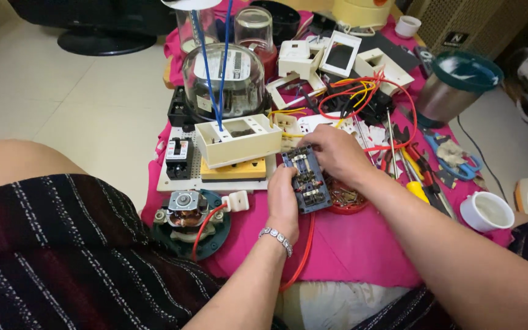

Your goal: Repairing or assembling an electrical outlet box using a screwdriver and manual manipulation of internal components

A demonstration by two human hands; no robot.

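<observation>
Left hand [283, 201] grips the lower-left edge of the switch module [305, 179], fingers wrapped round the side and clamped on it. Right hand [335, 153] sits on the module's top end, fingers curled over it; they look pinched on something small up there, but what, I can't tell from here.

Module location: held just above the pink cloth [349, 244] on the surface, right of the yellow block [233, 170] and the cream box [239, 139], with the red dish of small parts [344, 198] just beside it on the right, partly under it.

Orientation: dark blue-grey rectangular body, back side with its metal terminals facing up at the camera. Long axis runs away from the person, tilted a little left at the far end. Near end is by the left palm, far end under the right fingers.

To do this step well, my read:
- keep the left grip firm on the body's edges, clear of the terminals
- hold the terminal face level and towards the eyes so the far-end contacts stay visible
- work over the dish so any dropped screw lands in it
- mind the red and yellow wire tangle [362, 95] just beyond; it could snag the right wrist
- screwdrivers [420, 177] lie near on the right, within reach
</observation>
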